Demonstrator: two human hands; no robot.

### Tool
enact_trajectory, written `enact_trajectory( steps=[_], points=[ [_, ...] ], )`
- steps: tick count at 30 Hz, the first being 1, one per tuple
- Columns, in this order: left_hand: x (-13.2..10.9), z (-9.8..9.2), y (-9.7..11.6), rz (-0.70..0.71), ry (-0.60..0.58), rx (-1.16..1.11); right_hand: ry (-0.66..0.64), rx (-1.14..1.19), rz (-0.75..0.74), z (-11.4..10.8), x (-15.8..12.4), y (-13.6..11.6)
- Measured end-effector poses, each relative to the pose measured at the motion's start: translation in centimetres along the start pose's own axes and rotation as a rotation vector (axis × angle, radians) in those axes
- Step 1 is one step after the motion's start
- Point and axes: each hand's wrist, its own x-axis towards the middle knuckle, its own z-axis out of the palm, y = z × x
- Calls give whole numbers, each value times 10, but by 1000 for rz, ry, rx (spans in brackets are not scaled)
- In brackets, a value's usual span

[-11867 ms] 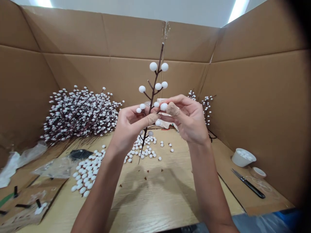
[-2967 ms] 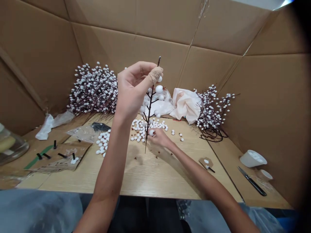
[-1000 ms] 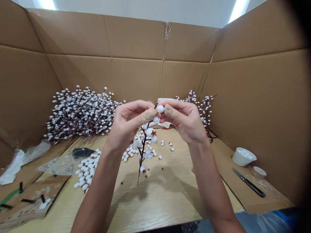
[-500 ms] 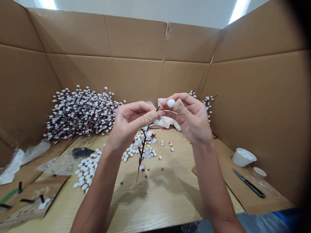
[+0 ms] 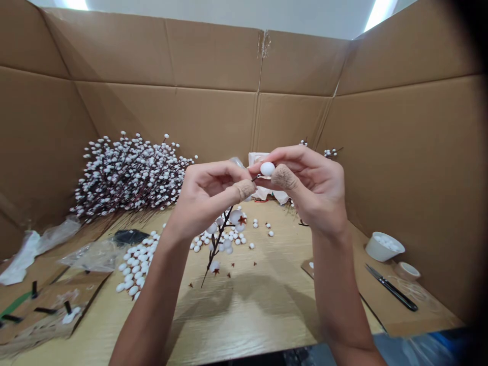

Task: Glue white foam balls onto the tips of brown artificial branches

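Left hand: grip closed on the top of the berry stem, thumb and fingers pinching it, thumb wrapped in a beige bandage. Right hand: grip closed on a white foam ball, held between fingertips and a thumb in a matching bandage.

The stem's bare tip sits just beside the ball. Can't tell if they touch. Below the left grip the stem slants down and away, its lower end above the bench. It carries more white balls and small brown star-shaped bits.

Under the hands: loose foam balls scattered on the bench, with a larger patch to the left. Behind that, a heap of finished berry branches against the cardboard wall. Far right: a white bowl of balls and a black-handled knife. Far left: a clear plastic bag.
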Motion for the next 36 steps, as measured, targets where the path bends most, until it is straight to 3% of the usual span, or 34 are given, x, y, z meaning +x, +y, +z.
enact_trajectory(
  steps=[8,14,20,36],
  points=[
    [2,-1,4,-11,-8,77,0,-29,23,0,1,3],
    [0,-5,2,68,-37,159,32,42,39,1,5,18],
    [-2,-4,2,116,-20,249,36,22,85,1,6,21],
    [-2,-3,-2,154,55,270,31,-15,32,4,4,24]
  ],
)
